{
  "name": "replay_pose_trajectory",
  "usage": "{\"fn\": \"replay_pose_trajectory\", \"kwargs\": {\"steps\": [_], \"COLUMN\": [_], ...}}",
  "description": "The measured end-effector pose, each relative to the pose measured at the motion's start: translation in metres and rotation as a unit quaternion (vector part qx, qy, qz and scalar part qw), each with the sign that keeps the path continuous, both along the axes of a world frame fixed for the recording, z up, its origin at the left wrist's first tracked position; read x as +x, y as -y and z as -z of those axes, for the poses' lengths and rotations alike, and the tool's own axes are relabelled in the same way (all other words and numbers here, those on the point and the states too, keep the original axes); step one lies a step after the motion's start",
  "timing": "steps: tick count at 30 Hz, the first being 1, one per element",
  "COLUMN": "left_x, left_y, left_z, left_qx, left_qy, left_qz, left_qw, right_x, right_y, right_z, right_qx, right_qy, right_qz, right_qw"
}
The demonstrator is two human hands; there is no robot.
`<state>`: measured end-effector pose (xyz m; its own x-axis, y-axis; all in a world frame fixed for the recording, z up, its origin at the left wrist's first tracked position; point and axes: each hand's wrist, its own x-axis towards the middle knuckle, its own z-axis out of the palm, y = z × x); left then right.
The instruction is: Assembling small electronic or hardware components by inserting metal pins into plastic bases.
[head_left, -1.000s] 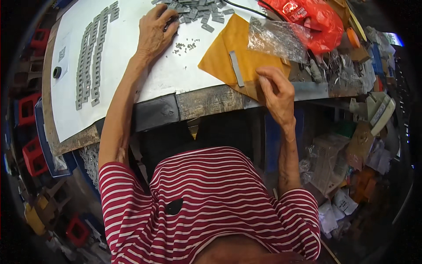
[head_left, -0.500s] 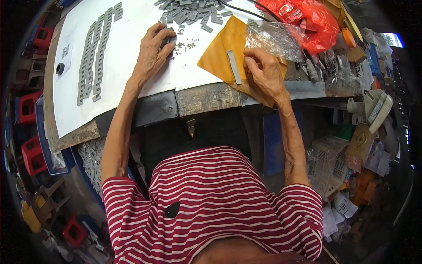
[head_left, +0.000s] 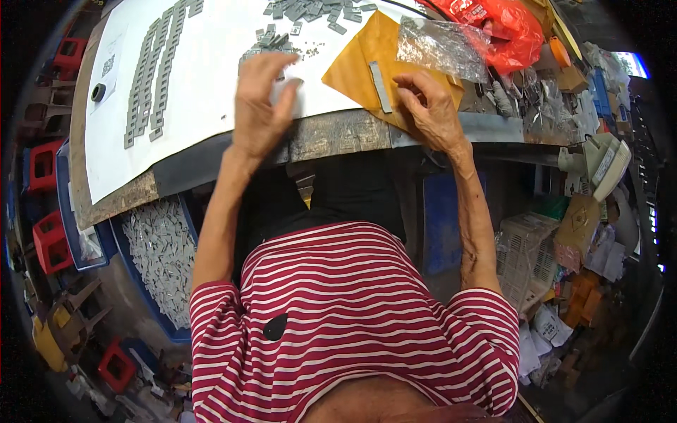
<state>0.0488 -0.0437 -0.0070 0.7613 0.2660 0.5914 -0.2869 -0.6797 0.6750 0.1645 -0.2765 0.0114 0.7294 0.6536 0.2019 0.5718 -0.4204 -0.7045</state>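
1. The left hand (head_left: 264, 106), blurred, has been drawn back toward the near edge of the bench (head_left: 342, 135); its fingers are parted, with nothing seen gripped.
2. The right hand's (head_left: 435, 113) fingers are curled above the amber sheet (head_left: 356, 62), beside the grey strip (head_left: 380, 87); whether anything is pinched cannot be told.
3. A small heap of grey pieces (head_left: 268, 41) has been uncovered near tiny bits (head_left: 311, 49), apparently set apart from the larger heap (head_left: 307, 9) toward the far edge.

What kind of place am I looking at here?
Probably a small workshop: rows of small grey pieces lie on a worn, wood-edged bench, and a blue bin below its left side is filled with small greyish pieces.
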Motion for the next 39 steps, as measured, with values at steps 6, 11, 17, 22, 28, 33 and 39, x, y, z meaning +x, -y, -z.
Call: {"fn": "replay_pose_trajectory", "kwargs": {"steps": [6, 11, 17, 22, 28, 33, 39], "left_x": [-0.012, -0.007, -0.007, -0.007, -0.008, -0.010, -0.009], "left_y": [0.078, 0.091, 0.092, 0.092, 0.091, 0.093, 0.093], "left_z": [0.008, 0.020, 0.021, 0.021, 0.021, 0.019, 0.023], "left_qx": [0.108, 0.171, 0.216, 0.230, 0.241, 0.263, 0.260], "left_qy": [-0.028, -0.066, -0.064, -0.080, -0.086, -0.090, -0.080], "left_qz": [0.132, 0.122, 0.120, 0.116, 0.119, 0.117, 0.131], "left_qw": [0.985, 0.975, 0.967, 0.963, 0.959, 0.953, 0.953], "right_x": [-0.010, -0.012, -0.013, -0.014, -0.016, -0.020, -0.024], "right_y": [0.009, 0.010, 0.010, 0.008, 0.007, 0.008, 0.007], "right_z": [0.000, 0.004, 0.008, 0.012, 0.016, 0.022, 0.026], "right_qx": [0.010, 0.009, -0.002, -0.015, -0.020, -0.020, -0.032], "right_qy": [0.042, 0.121, 0.211, 0.268, 0.286, 0.327, 0.342], "right_qz": [-0.076, -0.138, -0.142, -0.149, -0.131, -0.095, -0.080], "right_qw": [0.996, 0.983, 0.967, 0.952, 0.949, 0.940, 0.936]}}
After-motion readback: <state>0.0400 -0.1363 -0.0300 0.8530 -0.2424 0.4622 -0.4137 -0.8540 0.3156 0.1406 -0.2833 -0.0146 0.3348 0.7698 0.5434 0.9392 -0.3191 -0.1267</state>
